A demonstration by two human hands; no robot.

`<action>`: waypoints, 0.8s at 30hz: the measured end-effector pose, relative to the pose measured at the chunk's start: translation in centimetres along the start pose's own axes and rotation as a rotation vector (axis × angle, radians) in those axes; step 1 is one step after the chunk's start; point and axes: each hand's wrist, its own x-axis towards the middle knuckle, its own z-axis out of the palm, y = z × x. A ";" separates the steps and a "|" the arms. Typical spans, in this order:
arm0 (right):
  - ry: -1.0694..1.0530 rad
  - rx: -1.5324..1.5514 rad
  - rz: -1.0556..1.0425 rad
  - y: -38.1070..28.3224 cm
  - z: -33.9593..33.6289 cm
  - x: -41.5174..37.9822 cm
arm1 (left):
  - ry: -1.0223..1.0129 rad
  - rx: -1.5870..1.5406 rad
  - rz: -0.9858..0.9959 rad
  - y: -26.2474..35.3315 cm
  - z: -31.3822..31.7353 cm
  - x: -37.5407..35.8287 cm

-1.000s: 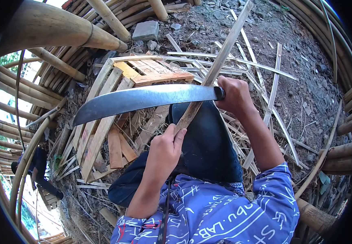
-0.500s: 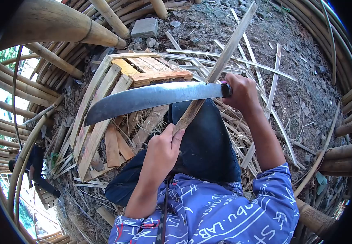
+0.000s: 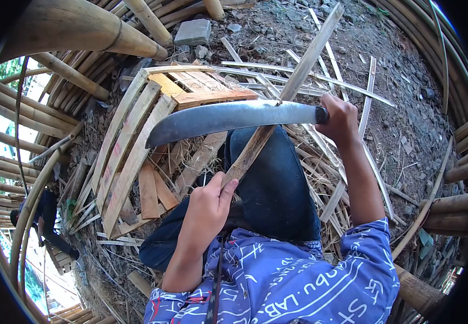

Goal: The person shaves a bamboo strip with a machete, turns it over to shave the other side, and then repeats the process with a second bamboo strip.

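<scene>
My left hand [image 3: 207, 208] grips the near end of a long bamboo slat [image 3: 298, 70] that runs up and away to the right over my knee in dark trousers [image 3: 269, 183]. My right hand [image 3: 339, 116] is closed around the dark handle of a large curved machete [image 3: 228, 119]. The blade lies across the slat, pointing left, with its edge against the wood about midway along the strip.
Split bamboo strips and slats [image 3: 131, 146] lie piled on the dirt ground to the left and ahead. Thick bamboo poles [image 3: 77, 27] cross the upper left, more curve along the right edge. A grey stone block [image 3: 193, 32] sits ahead. Another person [image 3: 45, 216] crouches far left.
The machete and my right hand have slid to the right along the slat, away from my left hand. My left hand has stayed on the slat's near end.
</scene>
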 end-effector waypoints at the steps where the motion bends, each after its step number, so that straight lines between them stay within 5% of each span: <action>1: -0.002 0.001 -0.001 0.1 0.0 -0.1 | -0.006 -0.002 -0.001 0.0 -0.1 0.0; 17: -0.014 -0.122 0.077 5.3 -0.3 -2.4 | -0.070 -0.158 -0.187 -4.1 -2.7 -2.9; 19: -0.018 -0.137 0.540 8.3 -0.4 -3.3 | 0.108 -0.089 -0.164 -5.6 -3.9 -3.5; 24: 0.095 -0.091 0.608 8.8 -1.4 -6.2 | 0.096 -0.199 -0.281 -7.1 -4.7 -3.5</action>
